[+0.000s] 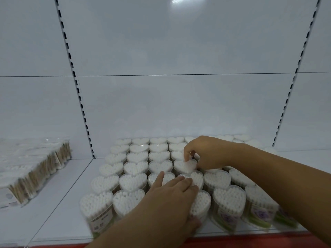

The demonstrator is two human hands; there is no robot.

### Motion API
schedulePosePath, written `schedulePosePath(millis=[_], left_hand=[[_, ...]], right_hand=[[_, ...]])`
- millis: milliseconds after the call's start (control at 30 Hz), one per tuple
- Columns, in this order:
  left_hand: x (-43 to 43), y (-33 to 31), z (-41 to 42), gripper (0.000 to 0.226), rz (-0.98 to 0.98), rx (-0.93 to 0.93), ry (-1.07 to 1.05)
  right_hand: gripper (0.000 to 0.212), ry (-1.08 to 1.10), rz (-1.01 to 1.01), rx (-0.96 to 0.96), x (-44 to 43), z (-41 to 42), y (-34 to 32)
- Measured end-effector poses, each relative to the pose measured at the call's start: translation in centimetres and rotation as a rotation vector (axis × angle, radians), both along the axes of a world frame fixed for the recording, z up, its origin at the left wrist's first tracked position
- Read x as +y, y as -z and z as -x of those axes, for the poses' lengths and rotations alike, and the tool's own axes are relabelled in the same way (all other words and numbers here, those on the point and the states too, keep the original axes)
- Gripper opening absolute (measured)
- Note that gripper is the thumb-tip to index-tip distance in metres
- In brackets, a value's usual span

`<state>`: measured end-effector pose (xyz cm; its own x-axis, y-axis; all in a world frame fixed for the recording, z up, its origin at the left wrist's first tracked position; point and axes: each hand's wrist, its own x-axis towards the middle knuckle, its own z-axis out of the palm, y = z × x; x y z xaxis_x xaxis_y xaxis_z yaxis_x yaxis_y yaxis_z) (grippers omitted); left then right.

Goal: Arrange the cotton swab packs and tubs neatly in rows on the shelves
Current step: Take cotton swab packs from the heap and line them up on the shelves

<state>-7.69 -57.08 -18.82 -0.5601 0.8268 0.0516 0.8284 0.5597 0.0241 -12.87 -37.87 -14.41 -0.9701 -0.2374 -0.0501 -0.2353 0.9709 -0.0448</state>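
Note:
Several clear heart-shaped tubs of white cotton swabs (132, 181) stand in rows on the white shelf (59, 208). My left hand (174, 191) lies flat with straight fingers on the tops of tubs in the front rows, its thumb at the side of a front tub (200, 203). My right hand (206, 154) reaches in from the right, and its curled fingers pinch the rim of one tub (184, 166) in the middle of the block. Flat packs of wooden-stick swabs (32, 169) lie stacked on the shelf bay to the left.
Slotted metal uprights (78, 97) (293, 81) frame the bay in front of a white back panel. Bare shelf lies between the packs and the tubs. A red strip (232, 241) runs along the shelf's front edge.

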Motion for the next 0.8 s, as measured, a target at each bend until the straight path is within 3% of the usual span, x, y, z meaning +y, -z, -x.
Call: schedulePosePath(millis=[367, 533, 633, 800], left_hand=[[-0.2, 0.1, 0.2, 0.076, -0.051, 0.06, -0.004], [-0.2, 0.2, 0.6, 0.074, -0.137, 0.086, 0.012], [-0.3, 0.2, 0.5, 0.068, -0.227, 0.109, 0.025], [-0.1, -0.5, 0.0, 0.057, -0.19, 0.08, -0.047]], right_hand=[[0.028, -0.04, 0.168, 0.114, 1.3, -2.3, -0.6], [0.024, -0.109, 0.149, 0.098, 1.6, -5.2, 0.5], [0.025, -0.11, 0.123, 0.11, 1.3, -5.9, 1.1], [0.019, -0.077, 0.18, 0.152, 1.1, -5.3, 1.9]])
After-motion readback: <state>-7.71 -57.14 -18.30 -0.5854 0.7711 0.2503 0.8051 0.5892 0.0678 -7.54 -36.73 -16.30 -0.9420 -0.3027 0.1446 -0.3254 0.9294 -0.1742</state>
